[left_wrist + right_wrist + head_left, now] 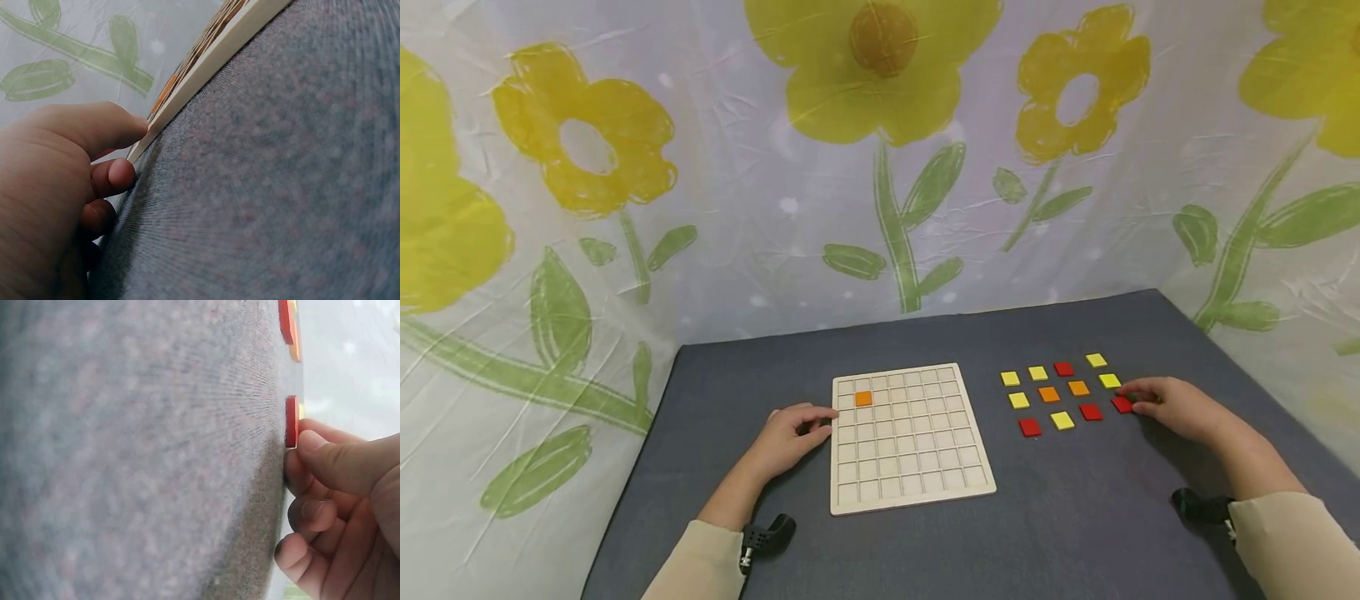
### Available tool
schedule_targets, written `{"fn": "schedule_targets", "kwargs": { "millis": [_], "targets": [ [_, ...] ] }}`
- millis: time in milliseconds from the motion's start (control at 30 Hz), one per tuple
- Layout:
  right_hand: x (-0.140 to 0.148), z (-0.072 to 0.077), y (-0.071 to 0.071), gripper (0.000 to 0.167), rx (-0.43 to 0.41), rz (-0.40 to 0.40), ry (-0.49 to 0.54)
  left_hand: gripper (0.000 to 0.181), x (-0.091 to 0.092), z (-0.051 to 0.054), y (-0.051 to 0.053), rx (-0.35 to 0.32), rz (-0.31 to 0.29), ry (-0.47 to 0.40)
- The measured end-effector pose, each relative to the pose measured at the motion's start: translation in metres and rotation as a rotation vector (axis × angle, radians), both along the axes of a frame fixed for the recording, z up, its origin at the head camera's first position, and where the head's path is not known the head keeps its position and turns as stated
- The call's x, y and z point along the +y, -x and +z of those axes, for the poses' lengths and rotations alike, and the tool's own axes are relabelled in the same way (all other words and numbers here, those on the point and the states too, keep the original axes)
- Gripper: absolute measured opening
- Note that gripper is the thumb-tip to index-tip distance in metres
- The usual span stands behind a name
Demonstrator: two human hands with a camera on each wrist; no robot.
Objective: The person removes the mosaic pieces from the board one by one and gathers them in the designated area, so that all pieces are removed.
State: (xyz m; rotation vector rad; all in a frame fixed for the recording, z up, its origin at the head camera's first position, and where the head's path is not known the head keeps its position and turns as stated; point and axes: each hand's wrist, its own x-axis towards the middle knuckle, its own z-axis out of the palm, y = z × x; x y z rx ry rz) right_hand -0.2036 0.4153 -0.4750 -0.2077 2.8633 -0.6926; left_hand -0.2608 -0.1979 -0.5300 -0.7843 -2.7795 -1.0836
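A pale wooden grid board (913, 442) lies on the table, with one orange square tile (863, 398) in a cell near its far left corner. My left hand (790, 435) rests beside the board, a fingertip touching its left edge. The left wrist view shows that hand (50, 169) with loosely bent fingers against the board's side (206, 72). To the right, my right hand (1180, 407) holds a red square tile (1122, 405) at its edge between thumb and index finger. In the right wrist view this red tile (291, 422) lies flat on the cloth.
Loose square tiles lie in rough rows right of the board: several yellow ones (1062, 421), two orange ones (1048, 394) and other red ones (1091, 412). A dark grey cloth (1060, 517) covers the table. Behind hangs a flower-printed curtain (737, 208).
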Motion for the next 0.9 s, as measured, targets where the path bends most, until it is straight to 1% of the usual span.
{"fn": "schedule_targets", "kwargs": {
  "millis": [200, 367, 467, 633, 800, 900],
  "targets": [
    [-0.006, 0.005, -0.001, 0.035, 0.049, -0.014, -0.018, 0.023, -0.001, 0.000, -0.001, 0.004, -0.002, 0.006],
    [-0.020, 0.020, -0.006, 0.038, 0.114, -0.015, 0.024, 0.024, 0.000, 0.001, 0.000, -0.003, 0.005, 0.011],
    [-0.036, 0.033, -0.008, 0.038, 0.162, -0.002, 0.036, 0.024, 0.000, 0.001, 0.000, -0.006, 0.006, 0.010],
    [-0.067, 0.053, -0.010, 0.033, 0.237, 0.047, 0.045, 0.024, 0.000, -0.001, 0.001, -0.002, 0.001, 0.009],
    [-0.100, 0.070, -0.008, 0.031, 0.254, 0.089, 0.101, 0.024, -0.001, 0.000, 0.001, -0.004, -0.006, 0.000],
    [-0.118, 0.076, -0.005, 0.029, 0.270, 0.106, 0.128, 0.025, -0.001, 0.000, 0.001, -0.011, -0.005, 0.002]
  ]
}}
